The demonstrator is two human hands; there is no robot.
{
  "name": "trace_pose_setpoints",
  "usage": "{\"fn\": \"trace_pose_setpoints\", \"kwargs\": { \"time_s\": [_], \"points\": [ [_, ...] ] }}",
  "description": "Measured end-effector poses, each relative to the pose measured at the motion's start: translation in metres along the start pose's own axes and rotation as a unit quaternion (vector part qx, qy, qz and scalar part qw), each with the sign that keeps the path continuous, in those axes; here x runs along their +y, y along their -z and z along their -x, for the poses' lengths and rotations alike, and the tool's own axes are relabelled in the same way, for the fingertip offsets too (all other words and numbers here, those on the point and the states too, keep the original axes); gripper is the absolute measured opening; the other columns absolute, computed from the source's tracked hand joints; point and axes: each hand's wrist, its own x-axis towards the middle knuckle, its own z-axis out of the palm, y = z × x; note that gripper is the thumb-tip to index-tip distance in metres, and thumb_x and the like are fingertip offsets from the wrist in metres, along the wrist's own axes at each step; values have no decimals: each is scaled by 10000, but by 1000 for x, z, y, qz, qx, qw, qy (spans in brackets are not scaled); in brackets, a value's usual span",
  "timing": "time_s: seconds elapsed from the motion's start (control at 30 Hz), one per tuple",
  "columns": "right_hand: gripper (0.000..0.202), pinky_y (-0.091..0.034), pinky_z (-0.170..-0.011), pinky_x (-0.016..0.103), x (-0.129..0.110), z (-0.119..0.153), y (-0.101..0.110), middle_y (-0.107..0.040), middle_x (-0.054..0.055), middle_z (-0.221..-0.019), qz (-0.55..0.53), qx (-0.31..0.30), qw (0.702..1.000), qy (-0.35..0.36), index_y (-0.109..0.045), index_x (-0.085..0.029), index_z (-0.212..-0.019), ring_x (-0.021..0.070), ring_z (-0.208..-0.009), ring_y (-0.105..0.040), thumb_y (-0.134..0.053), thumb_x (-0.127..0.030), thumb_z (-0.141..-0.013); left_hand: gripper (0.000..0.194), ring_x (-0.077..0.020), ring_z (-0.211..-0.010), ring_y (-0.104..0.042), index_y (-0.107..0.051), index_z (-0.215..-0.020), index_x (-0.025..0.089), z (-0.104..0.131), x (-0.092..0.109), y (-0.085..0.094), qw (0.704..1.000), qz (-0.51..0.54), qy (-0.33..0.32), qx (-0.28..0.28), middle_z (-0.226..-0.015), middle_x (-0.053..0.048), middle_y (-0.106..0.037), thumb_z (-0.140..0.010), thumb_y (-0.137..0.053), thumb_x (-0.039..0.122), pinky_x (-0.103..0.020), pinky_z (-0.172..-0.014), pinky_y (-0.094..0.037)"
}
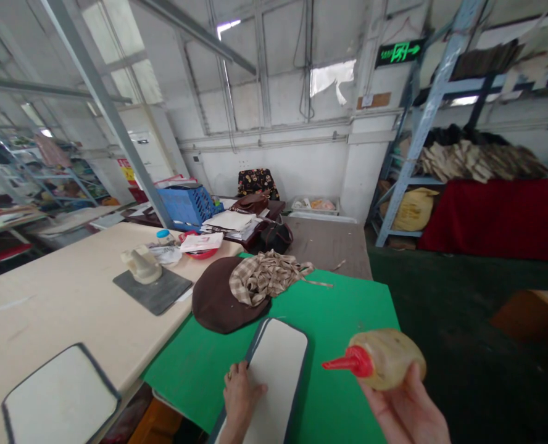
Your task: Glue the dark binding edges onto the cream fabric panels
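My right hand [406, 410] holds a squeeze bottle [385, 359] of yellowish glue, lying sideways with its red nozzle pointing left, above the green mat [348, 302]. My left hand [240, 394] rests flat on the left edge of a white rounded panel with a dark border [274, 370] that lies on the mat. Just beyond the panel sit a brown cap-shaped piece [213, 299] and a bundle of checked fabric [267, 274].
A second white bordered panel [61, 401] lies on the beige table [61, 296] at left. Farther back are a grey pad with a cream object [152, 287], a red bowl [200, 250], a blue crate [188, 205] and papers. Shelving [440, 154] and a red-covered stand [500, 216] stand at right.
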Motion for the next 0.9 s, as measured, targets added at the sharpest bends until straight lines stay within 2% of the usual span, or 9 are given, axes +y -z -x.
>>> {"fn": "trace_pose_setpoints", "kwargs": {
  "time_s": [0.17,0.33,0.43,0.57,0.63,0.73,0.77,0.83,0.9],
  "points": [
    [423,-564,-817,348,4,4,-10,-711,63,-1101,25,30,998,49,-651,-300,-1129,237,-1000,-667,-744,-417,-732,436,-277,-1224,-419,-541,-1225,151,19,-8,-8,1000,-9,-20,-6,-1381,-121,-465,-793,-589,186,-351,-890,-390],
    [420,-551,-837,331,17,7,-13,-696,83,-1131,58,15,997,49,-657,-274,-1126,238,-1029,-654,-728,-435,-744,622,-305,-1249,-395,-386,-1378,142,19,-13,-12,1000,-3,-11,10,-1382,-152,-459,-787,-578,151,-413,-922,-368],
    [429,-535,-869,339,23,10,-14,-683,95,-1155,70,6,997,32,-661,-248,-1123,246,-1060,-637,-724,-441,-745,681,-325,-1206,-433,-431,-1343,142,18,-19,-11,1000,10,-10,-9,-1307,-165,-495,-704,-666,159,-411,-892,-392],
    [417,-557,-817,319,29,16,-23,-699,79,-1125,74,47,994,64,-666,-252,-1107,236,-1011,-661,-718,-450,-743,727,-290,-1141,-496,-475,-1271,114,20,-27,-17,995,99,-30,6,-1199,-144,-526,-585,-718,100,-363,-955,-379],
    [401,-544,-838,321,31,18,-28,-714,67,-1089,80,57,992,80,-668,-265,-1099,222,-985,-670,-711,-454,-748,602,-260,-1084,-540,-516,-1192,110,19,-26,-16,979,191,-59,32,-1144,-127,-557,-613,-680,103,-334,-960,-388],
    [378,-455,-971,380,32,18,-35,-725,46,-1052,101,50,989,100,-662,-278,-1105,210,-986,-664,-680,-464,-777,352,-256,-902,-605,-582,-1067,111,16,-25,9,936,340,-88,2,-939,-95,-641,-785,-556,320,-344,-825,-460],
    [375,-412,-1012,406,31,18,-38,-725,45,-1051,112,42,987,106,-660,-276,-1107,211,-989,-661,-670,-467,-785,384,-254,-841,-608,-604,-1038,108,16,-27,23,920,376,-108,-26,-861,-81,-654,-826,-492,408,-337,-767,-469],
    [382,-338,-1063,454,30,15,-46,-721,51,-1063,130,19,984,118,-662,-269,-1104,220,-997,-656,-676,-472,-780,448,-248,-834,-593,-656,-969,113,19,-37,56,887,413,-195,-74,-822,-66,-669,-838,-461,493,-303,-727,-457],
    [416,-306,-1080,473,27,10,-54,-718,51,-1073,150,-6,980,130,-665,-271,-1097,230,-1010,-650,-719,-474,-739,460,-235,-859,-588,-683,-1001,134,29,-54,84,855,414,-264,-168,-891,-47,-688,-811,-528,524,-275,-743,-447]
  ]
}}
